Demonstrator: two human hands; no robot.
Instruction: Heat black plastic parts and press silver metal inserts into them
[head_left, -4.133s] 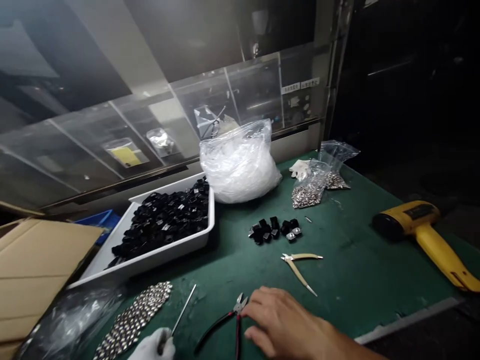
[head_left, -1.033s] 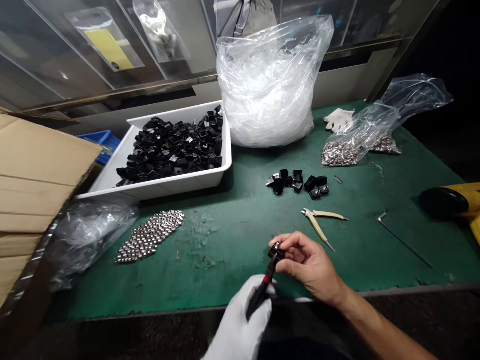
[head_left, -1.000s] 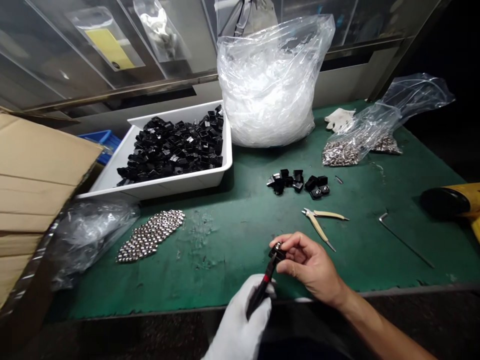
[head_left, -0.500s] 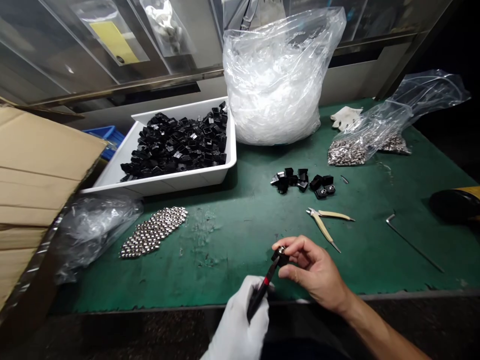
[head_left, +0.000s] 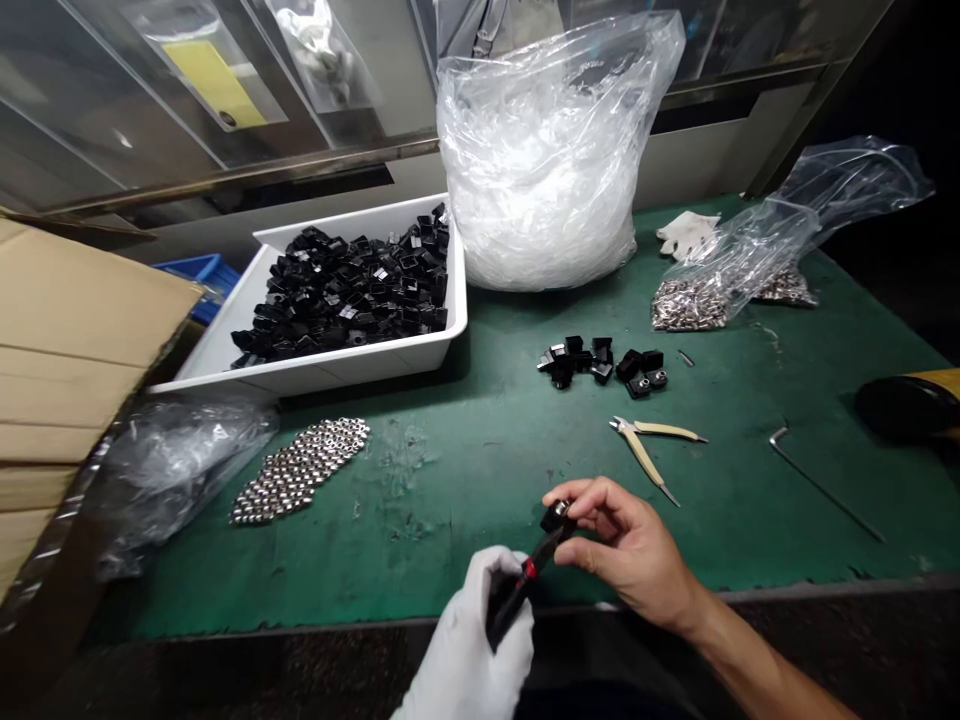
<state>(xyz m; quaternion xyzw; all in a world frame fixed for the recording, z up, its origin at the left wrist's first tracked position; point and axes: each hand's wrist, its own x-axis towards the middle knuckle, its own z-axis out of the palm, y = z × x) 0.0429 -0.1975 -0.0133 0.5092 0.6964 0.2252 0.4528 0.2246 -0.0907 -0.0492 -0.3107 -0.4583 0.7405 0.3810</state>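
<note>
My left hand [head_left: 472, 650], in a white glove, grips black pliers with red marks [head_left: 525, 585] near the table's front edge. The pliers' tip meets a small black plastic part [head_left: 556, 516] pinched between the fingers of my bare right hand [head_left: 626, 548]. A metal piece shows on top of that part. Both hands hover just above the green mat [head_left: 465, 480].
A white tray of black parts [head_left: 352, 365] stands at the back left, a big clear bag [head_left: 547, 160] behind centre. Loose nuts [head_left: 300, 470], several black parts [head_left: 600, 362], beige cutters [head_left: 649, 445], an Allen key [head_left: 821, 485], a bag of screws [head_left: 720, 285], a cardboard box [head_left: 67, 380].
Since four seconds ago my left hand took the pliers and my right hand a black part. In the last second the hands dropped slightly and the pliers tilted flatter.
</note>
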